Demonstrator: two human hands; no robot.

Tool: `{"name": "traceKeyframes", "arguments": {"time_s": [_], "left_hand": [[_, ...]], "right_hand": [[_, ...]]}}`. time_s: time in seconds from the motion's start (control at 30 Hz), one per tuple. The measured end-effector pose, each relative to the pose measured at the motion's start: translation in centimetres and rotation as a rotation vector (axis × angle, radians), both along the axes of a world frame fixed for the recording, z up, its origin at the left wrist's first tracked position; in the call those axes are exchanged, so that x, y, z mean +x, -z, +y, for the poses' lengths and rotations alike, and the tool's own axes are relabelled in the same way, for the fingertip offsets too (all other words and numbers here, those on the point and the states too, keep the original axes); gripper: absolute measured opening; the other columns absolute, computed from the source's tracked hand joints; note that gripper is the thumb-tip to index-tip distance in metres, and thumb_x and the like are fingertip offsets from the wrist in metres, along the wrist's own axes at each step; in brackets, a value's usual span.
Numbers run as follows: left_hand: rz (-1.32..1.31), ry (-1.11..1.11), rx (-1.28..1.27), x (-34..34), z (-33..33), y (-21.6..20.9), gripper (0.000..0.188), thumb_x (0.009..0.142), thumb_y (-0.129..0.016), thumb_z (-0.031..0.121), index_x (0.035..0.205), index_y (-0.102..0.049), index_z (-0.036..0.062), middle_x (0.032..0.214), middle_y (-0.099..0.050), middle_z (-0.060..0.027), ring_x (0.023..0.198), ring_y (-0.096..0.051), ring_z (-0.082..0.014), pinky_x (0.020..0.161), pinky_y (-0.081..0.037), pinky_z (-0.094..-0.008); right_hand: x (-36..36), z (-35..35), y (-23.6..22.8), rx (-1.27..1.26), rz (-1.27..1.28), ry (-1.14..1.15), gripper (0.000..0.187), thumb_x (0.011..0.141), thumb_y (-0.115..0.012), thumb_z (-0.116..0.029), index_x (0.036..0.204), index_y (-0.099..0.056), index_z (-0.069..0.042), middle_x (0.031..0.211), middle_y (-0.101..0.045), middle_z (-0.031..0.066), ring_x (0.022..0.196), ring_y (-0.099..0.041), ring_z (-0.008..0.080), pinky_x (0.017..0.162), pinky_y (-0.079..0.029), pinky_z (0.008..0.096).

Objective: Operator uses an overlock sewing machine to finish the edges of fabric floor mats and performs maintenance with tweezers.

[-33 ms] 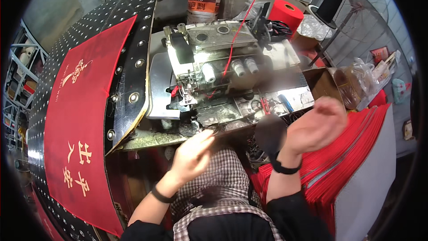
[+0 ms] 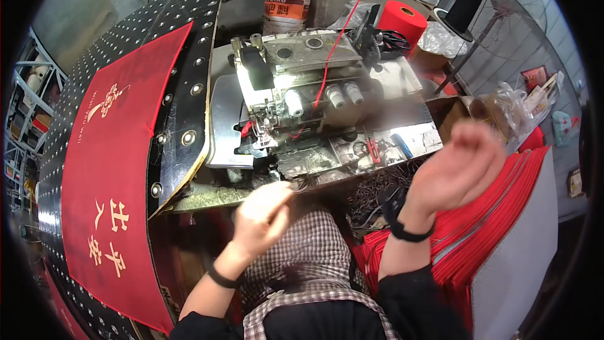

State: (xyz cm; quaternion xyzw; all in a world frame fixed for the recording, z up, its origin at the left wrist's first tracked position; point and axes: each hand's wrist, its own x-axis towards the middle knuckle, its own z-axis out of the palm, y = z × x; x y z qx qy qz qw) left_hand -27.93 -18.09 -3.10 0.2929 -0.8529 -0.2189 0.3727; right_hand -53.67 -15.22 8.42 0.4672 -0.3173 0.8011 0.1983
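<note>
My left hand is at the front edge of the sewing table, fingers stretched toward the edge and thumb apart, with nothing visible in it. To the right, my right hand hangs in the air above the stack of red mats, somewhat blurred, its fingers loosely bent and nothing seen in them. An overlock sewing machine stands in front of me, lamp lit, red thread running down into it. A scrap of red shows by its presser foot. On the left lies a red mat with gold lettering.
The black studded board borders the machine table on the left. Red-handled snips and a blue tool lie right of the machine. Thread cones, including a red one, stand behind. Thread scraps are heaped below the table edge.
My right hand has moved right and slightly up. The dark round shape beside its wrist no longer shows, and thread scraps appear there. My left hand has shifted a little left.
</note>
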Motion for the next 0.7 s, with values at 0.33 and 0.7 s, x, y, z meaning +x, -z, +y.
{"name": "traceKeyframes", "arguments": {"time_s": [0.33, 0.7], "left_hand": [[-0.276, -0.377, -0.275, 1.5, -9.7, -3.0, 0.036, 0.072, -0.072, 0.023, 0.1, -0.065, 0.0025, 0.085, -0.06, -0.0108, 0.083, -0.058, -0.0265, 0.075, -0.046, -0.0378], [-0.245, -0.267, -0.059, 1.1, -14.1, -1.7, 0.015, 0.076, -0.065, 0.016, 0.086, -0.067, 0.0057, 0.081, -0.062, -0.0113, 0.076, -0.062, -0.0287, 0.068, -0.049, -0.0366]], "right_hand": [[-12.2, -21.5, -2.4, 1.537, 0.584, 0.488, 0.043, 0.083, -0.057, -0.039, 0.099, -0.066, -0.001, 0.104, -0.062, 0.0242, 0.102, -0.059, 0.0374, 0.089, -0.046, 0.0456], [-9.7, -11.0, -6.1, 0.234, -0.186, 0.154, 0.032, 0.096, -0.047, -0.023, 0.085, -0.062, 0.003, 0.078, -0.06, 0.0087, 0.076, -0.062, 0.0184, 0.068, -0.05, 0.0265]]}}
